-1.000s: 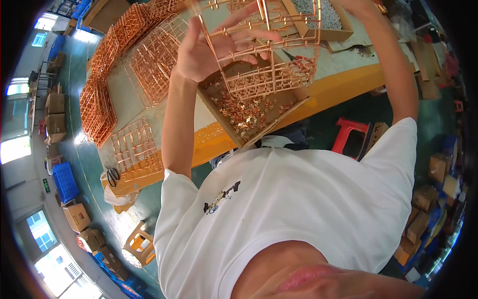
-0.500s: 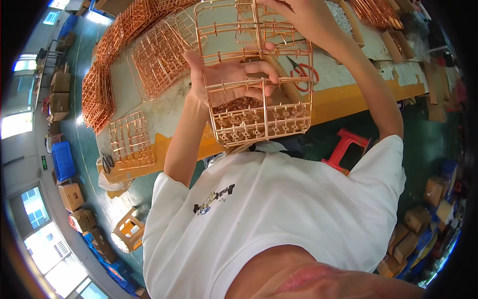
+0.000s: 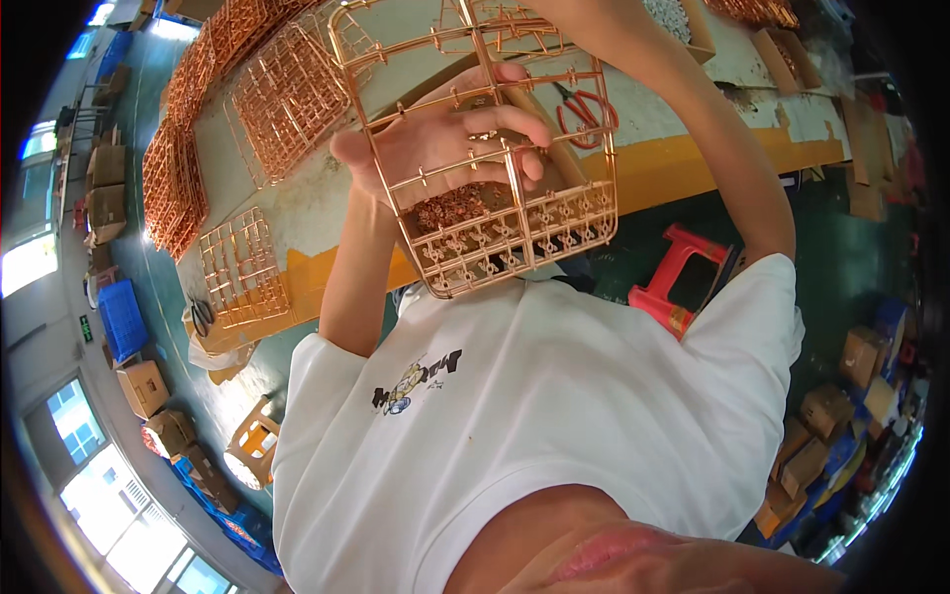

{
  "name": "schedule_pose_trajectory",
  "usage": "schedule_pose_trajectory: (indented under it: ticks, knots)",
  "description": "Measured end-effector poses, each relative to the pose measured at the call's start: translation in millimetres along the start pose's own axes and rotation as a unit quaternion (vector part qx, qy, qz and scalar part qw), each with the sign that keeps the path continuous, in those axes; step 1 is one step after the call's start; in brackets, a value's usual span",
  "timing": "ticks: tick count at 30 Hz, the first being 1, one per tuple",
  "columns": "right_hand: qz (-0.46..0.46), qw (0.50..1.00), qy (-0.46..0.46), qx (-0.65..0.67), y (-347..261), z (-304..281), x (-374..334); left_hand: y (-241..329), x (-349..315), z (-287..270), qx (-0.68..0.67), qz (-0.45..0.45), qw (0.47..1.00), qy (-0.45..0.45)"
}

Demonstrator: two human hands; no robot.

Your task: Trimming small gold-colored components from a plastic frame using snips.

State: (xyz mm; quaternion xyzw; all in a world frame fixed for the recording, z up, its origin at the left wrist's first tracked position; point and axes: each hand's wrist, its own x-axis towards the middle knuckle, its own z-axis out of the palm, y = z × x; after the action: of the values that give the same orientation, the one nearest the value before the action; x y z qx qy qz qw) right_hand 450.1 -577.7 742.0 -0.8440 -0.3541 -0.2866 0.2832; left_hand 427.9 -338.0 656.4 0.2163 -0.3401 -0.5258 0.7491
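Raised over the table edge is a copper-coloured sprue frame (image 3: 522,213), an open grid with rows of small looped parts along its lower end. My left hand (image 3: 421,148) is behind its left bars, palm toward me, with the fingers curled over the central bar. At the top of the picture my right hand (image 3: 604,22) is at the frame's upper part; its fingertips are cut off by the edge of view. Below the frame, partly hidden by it, stands a cardboard box (image 3: 566,163) with small copper-coloured bits (image 3: 450,210).
Red-handled cutters (image 3: 584,143) lie right of the frame. More sprue frames (image 3: 292,94) are piled at the left, with a single one (image 3: 244,267) at the table's near edge by black scissors (image 3: 202,317). A red stool (image 3: 658,287) stands on the floor at right.
The sprue frame has shifted a little left and down and tilted more. My left hand has moved left with it. My right hand has slid up, its fingers leaving the view.
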Motion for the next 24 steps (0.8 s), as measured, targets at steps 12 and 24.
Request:
schedule_pose_trajectory:
  ticks: [12, 24]
  knots:
    - [0.272, 0.941, -0.112, -0.165, 4.2, 24.9, -172.8, 3.4, -66.7, -9.0, -0.142, 0.191, 0.967, 0.087]
    - [0.285, 0.88, -0.283, -0.255, 13.0, 44.2, -195.3, -2.0, -107.7, -22.4, -0.18, 0.245, 0.948, 0.09]
